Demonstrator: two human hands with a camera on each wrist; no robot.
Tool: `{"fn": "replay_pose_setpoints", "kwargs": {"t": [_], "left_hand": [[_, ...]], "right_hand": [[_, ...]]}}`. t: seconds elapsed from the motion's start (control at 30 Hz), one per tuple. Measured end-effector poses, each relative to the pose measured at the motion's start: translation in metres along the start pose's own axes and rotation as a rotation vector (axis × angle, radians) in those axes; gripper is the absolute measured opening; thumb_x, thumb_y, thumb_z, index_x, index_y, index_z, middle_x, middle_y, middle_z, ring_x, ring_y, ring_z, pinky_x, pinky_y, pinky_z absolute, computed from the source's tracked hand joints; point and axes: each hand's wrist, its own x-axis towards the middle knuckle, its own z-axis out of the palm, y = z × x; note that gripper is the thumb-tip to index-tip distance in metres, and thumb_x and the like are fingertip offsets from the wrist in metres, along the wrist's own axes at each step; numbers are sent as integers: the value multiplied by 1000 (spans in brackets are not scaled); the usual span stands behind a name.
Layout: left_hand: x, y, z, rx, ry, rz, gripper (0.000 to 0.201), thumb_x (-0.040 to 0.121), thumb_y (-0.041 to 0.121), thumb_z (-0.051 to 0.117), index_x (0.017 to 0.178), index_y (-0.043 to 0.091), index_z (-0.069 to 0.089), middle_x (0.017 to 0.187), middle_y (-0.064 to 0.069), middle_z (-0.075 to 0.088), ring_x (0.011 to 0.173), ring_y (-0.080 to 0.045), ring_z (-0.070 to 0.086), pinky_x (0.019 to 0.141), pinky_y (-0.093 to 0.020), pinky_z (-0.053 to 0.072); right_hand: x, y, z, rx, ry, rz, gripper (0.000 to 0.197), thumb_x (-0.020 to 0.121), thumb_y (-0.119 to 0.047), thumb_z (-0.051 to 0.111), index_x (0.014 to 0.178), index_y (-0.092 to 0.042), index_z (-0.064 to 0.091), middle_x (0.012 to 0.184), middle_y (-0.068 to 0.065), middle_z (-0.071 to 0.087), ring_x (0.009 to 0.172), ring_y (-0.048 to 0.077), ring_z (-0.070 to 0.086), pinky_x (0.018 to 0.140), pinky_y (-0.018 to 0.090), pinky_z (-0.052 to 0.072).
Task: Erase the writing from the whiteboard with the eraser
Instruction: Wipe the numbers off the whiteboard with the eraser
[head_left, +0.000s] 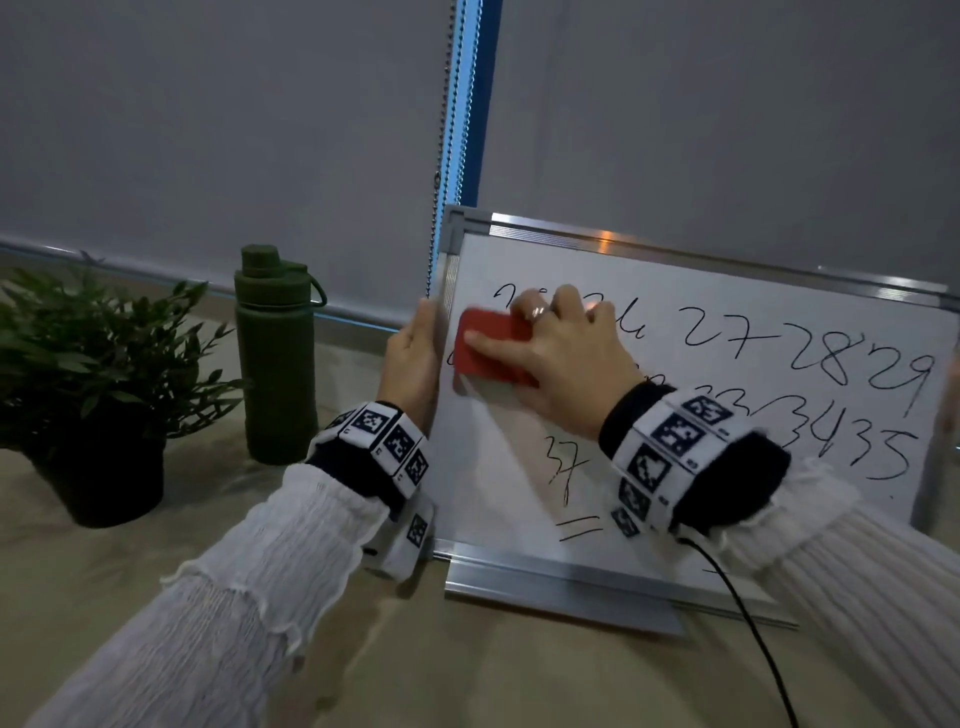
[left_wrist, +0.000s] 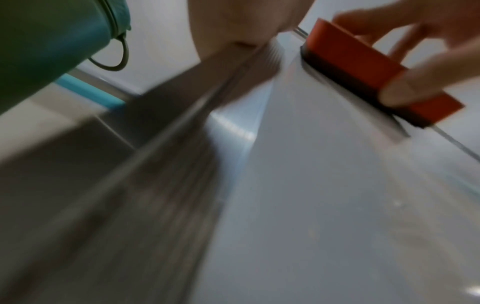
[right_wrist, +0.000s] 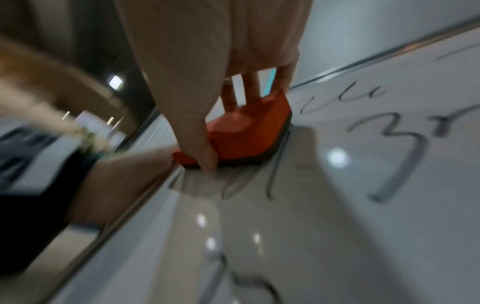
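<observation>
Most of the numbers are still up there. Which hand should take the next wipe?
Right. The right hand already grips the eraser flat against the whiteboard; the left hand holds its left edge, steadying it.

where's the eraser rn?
Head view: red eraser on the whiteboard's upper-left area, gripped by the right hand, beside the left hand holding the frame.

**Three views on one board corner**

The head camera looks forward and down from above and behind the fingers (head_left: 524, 301), taking in the whole whiteboard (head_left: 727, 291), both wrists and the surface (head_left: 467, 665) beside them. The left wrist camera sits low and close along the board's left edge, facing up toward the eraser (left_wrist: 363, 67). The right wrist camera looks along the right hand (right_wrist: 207, 61), very near the board face. All three share the eraser and the board's upper left area.
</observation>
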Motion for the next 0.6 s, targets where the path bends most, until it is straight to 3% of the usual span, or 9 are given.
{"fn": "replay_pose_setpoints", "kwargs": {"t": [0.03, 0.1, 0.17, 0.23, 0.37, 0.4, 0.5, 0.57, 0.6], "left_hand": [[0, 0, 1, -7, 19, -7, 43, 101, 38, 36, 83, 9, 63, 81, -6, 67, 77, -20, 64, 71, -31, 55], [1, 2, 1, -45, 37, -33, 41, 101, 38, 37, 87, 7, 61, 90, -12, 63, 87, -24, 61, 81, -36, 52], [0, 3, 2, -39, 30, -48, 39, 100, 40, 37, 89, 12, 62, 101, -13, 67, 98, -28, 63, 93, -40, 51], [-3, 5, 1, -44, 10, -54, 39, 100, 40, 35, 92, 14, 62, 103, -12, 68, 102, -28, 64, 95, -41, 51], [-4, 5, 1, -50, 19, -23, 42, 101, 37, 35, 90, 8, 63, 94, -14, 64, 93, -25, 60, 93, -41, 49], [-4, 5, 2, -50, 24, -14, 42, 101, 36, 35, 90, 8, 64, 93, -14, 64, 91, -25, 60, 91, -40, 50], [-4, 6, 2, -73, 37, -40, 40, 101, 37, 36, 83, 12, 62, 88, -9, 66, 88, -26, 62, 83, -35, 51], [-4, 5, 1, -29, 13, -47, 41, 101, 41, 34, 85, 16, 63, 96, -10, 69, 96, -27, 65, 89, -38, 52], [-5, 5, 0, -20, 8, -46, 42, 100, 42, 33, 87, 16, 64, 99, -12, 70, 98, -28, 66, 90, -40, 52]], "right_hand": [[4, -1, -2, 36, -8, 63, 53, 76, -56, 29, 110, -32, 63, 98, 16, 62, 80, 35, 54, 66, 45, 43], [-3, -13, 6, 8, -1, 21, 53, 77, -56, 28, 109, -34, 63, 95, 14, 63, 77, 33, 55, 63, 42, 44], [-20, -24, 19, -66, -52, -132, 42, 76, -51, 41, 110, -38, 61, 92, 9, 64, 73, 29, 55, 59, 38, 44], [-21, -17, 18, -92, -96, -204, 42, 71, -41, 54, 112, -38, 60, 93, 8, 64, 73, 28, 56, 58, 37, 44], [11, -6, -7, -19, -88, 60, 55, 76, -52, 27, 122, -35, 53, 109, 15, 58, 91, 34, 50, 72, 46, 41], [11, -8, -5, 6, -89, 101, 55, 77, -51, 27, 123, -34, 52, 111, 16, 57, 92, 35, 49, 72, 47, 40], [-16, -24, 14, -48, -38, -35, 41, 78, -51, 47, 115, -36, 58, 97, 10, 62, 78, 29, 50, 62, 41, 43], [-35, -23, 22, -93, -76, -191, 45, 70, -44, 65, 114, -38, 59, 94, 7, 63, 74, 27, 52, 58, 38, 44], [-36, -16, 20, -101, -73, -222, 44, 69, -41, 63, 114, -38, 59, 94, 7, 64, 73, 27, 53, 57, 38, 44]]}}
